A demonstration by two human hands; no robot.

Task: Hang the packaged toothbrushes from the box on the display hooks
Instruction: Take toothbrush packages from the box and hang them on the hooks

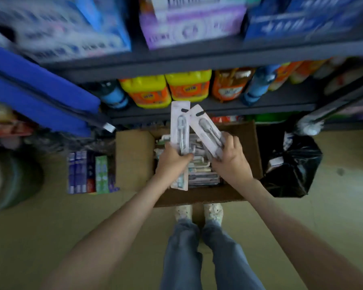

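Shoes (214, 212) poke out, half hidden by the cardboard box (134, 160). Over the box, the left hand (172, 162) has its grip curled round one upright toothbrush pack (179, 126). The right hand (232, 162) has its grip round a second pack (208, 132), tilted left, tops overlapping. More packs (201, 170) lie blurred inside. Beyond, the shelf bottles (189, 84) are smeared.

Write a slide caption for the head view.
Left hand grips the left toothbrush pack, right hand the right toothbrush pack, over the cardboard box.
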